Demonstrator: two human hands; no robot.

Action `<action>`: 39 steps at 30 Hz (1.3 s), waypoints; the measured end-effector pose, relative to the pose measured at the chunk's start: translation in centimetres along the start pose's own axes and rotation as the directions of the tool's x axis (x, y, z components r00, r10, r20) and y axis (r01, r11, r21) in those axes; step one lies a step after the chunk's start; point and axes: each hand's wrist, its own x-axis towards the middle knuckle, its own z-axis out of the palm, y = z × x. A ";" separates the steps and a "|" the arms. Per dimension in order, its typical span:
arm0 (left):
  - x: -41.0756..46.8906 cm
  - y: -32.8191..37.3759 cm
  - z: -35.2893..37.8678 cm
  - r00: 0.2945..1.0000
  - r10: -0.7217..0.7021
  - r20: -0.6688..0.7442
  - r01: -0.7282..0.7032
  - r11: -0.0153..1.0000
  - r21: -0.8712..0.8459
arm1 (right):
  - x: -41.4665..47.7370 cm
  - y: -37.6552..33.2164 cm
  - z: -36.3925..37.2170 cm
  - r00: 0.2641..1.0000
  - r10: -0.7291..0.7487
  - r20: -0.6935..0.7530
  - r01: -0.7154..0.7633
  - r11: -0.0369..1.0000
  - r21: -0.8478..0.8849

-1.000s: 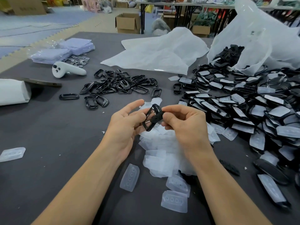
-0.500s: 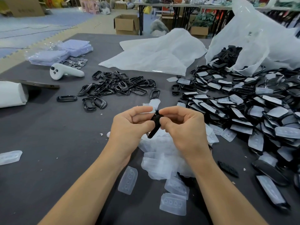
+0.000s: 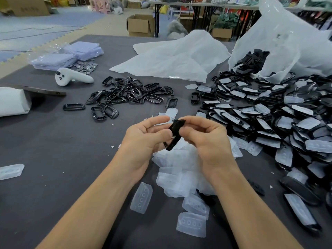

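Frame [image 3: 173, 135], a thin, glossy black plastic loop, is held edge-on at centre, pinched between the curled fingers of the left hand [image 3: 143, 141] and right hand [image 3: 206, 141]. Twisting too hard could snap it. A slip on its slick surface would drop it among the soft, translucent inserts [image 3: 179, 169] at 6 o'clock.

Appeared as a person's two bare limbs only: left hand [image 3: 143, 141] and right hand [image 3: 208, 142], each uncovered from the fingers [image 3: 158, 121] back across knuckles and wrist. Ran on into the left forearm [image 3: 100, 203] and right forearm [image 3: 251, 212], both bare and smooth right down to the lower edge of the view. Looked lean, with long, slender fingers and lightly creased knuckles.
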 end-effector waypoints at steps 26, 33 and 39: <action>0.2 1.9 -0.9 0.881 -0.435 0.186 0.454 0.888 -0.077 | -0.7 -0.2 -1.0 0.961 -0.116 0.250 0.219 0.872 -0.437; 0.0 1.8 -0.4 0.886 -0.421 0.194 0.460 0.849 -0.258 | -0.8 -0.4 -1.0 0.956 -0.159 0.247 0.271 0.801 -0.534; -0.1 1.5 -0.2 0.968 -0.212 0.131 0.203 0.976 0.079 | -0.6 -0.4 -0.1 0.999 -0.036 0.003 0.036 0.994 -0.104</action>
